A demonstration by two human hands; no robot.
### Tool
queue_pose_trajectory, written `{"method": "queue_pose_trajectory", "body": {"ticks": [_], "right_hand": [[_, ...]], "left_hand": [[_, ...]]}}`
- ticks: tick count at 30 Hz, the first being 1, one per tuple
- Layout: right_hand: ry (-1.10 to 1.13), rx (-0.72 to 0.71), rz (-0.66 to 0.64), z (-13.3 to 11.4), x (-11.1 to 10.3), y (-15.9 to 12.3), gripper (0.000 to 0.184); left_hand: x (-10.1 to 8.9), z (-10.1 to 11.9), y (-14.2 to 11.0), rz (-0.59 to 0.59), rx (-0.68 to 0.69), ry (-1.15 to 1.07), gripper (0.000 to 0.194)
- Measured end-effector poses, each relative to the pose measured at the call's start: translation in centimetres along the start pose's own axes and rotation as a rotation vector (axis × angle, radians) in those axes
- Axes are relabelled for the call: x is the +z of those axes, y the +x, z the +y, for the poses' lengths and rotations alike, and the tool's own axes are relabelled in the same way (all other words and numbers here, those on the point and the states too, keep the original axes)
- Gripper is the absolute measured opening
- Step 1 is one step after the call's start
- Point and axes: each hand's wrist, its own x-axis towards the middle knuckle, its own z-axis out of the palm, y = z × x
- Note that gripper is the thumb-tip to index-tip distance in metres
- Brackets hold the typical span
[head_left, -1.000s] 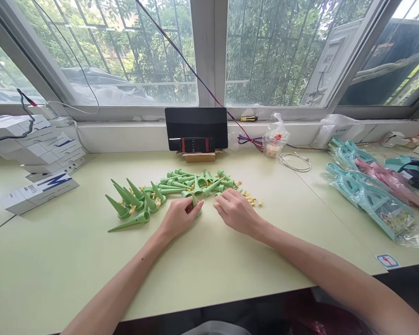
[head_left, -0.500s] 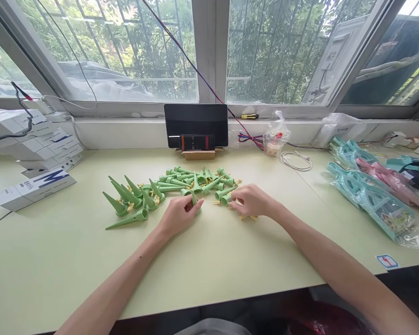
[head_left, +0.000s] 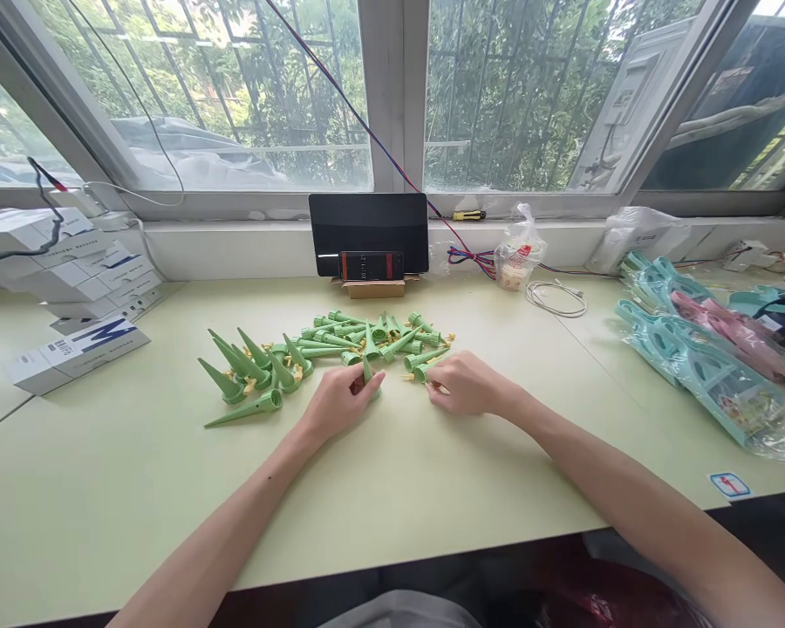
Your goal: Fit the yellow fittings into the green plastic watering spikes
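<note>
My left hand (head_left: 333, 401) is closed around a green plastic watering spike (head_left: 367, 370) that points upward, its wide end low by the table. To its right, my right hand (head_left: 467, 384) has its fingers pinched together close to the tabletop, and whatever is between them is hidden. Just beyond those fingertips lie a green spike (head_left: 421, 373) and a small yellow valve piece (head_left: 408, 377). Behind both hands spreads a heap of green spikes (head_left: 331, 341) with yellow pieces among them. Left of my left hand, several spikes (head_left: 226, 381) stand point up and one spike (head_left: 249, 410) lies flat.
A phone (head_left: 371, 266) leans on a dark tablet (head_left: 368, 228) at the back. White boxes (head_left: 78, 349) are stacked on the left. Bagged teal tools (head_left: 699, 371) lie at the right, with a coiled white cable (head_left: 556, 298) and a plastic bag (head_left: 520, 253) nearer the window.
My right hand has shifted slightly down, covering the yellow pieces that showed beneath it, and its fingers are drawn closer together. My left hand keeps hold of the same spike.
</note>
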Motion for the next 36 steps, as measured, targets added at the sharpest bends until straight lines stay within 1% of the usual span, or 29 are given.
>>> {"method": "queue_pose_trajectory", "body": {"ticks": [3,5,8,11,15,19,24,30,36], "right_hand": [[0.011,-0.027,0.04,-0.6,0.3,-0.1,0.029],[0.003,-0.059,0.099,-1.2,0.7,0.0,0.029],[-0.013,-0.124,0.224,-2.4,1.3,0.2,0.031],[-0.015,-0.178,0.276,-3.6,1.8,0.3,0.033],[0.023,-0.218,0.254,-4.5,2.3,0.3,0.033],[0.039,-0.202,0.225,-4.9,2.5,0.2,0.033],[0.048,-0.201,0.166,-4.7,2.5,0.2,0.031],[0.045,-0.212,0.159,-4.5,2.3,0.3,0.031],[0.02,-0.216,0.125,-4.5,2.4,0.3,0.031]], "left_hand": [[0.0,0.0,0.0,-0.006,-0.001,-0.002,0.038],[0.1,-0.1,0.0,-0.006,0.001,0.001,0.038],[0.2,-0.1,0.0,-0.003,0.005,-0.001,0.038],[0.2,-0.1,-0.1,-0.011,0.002,-0.005,0.038],[0.1,0.1,-0.1,-0.014,-0.008,0.003,0.039],[0.1,0.0,-0.1,-0.014,-0.001,0.018,0.039],[0.1,-0.1,-0.1,-0.014,-0.001,0.016,0.038],[0.1,-0.1,-0.1,-0.026,-0.008,0.001,0.039],[0.1,-0.2,-0.1,-0.012,0.024,0.005,0.037]]}}
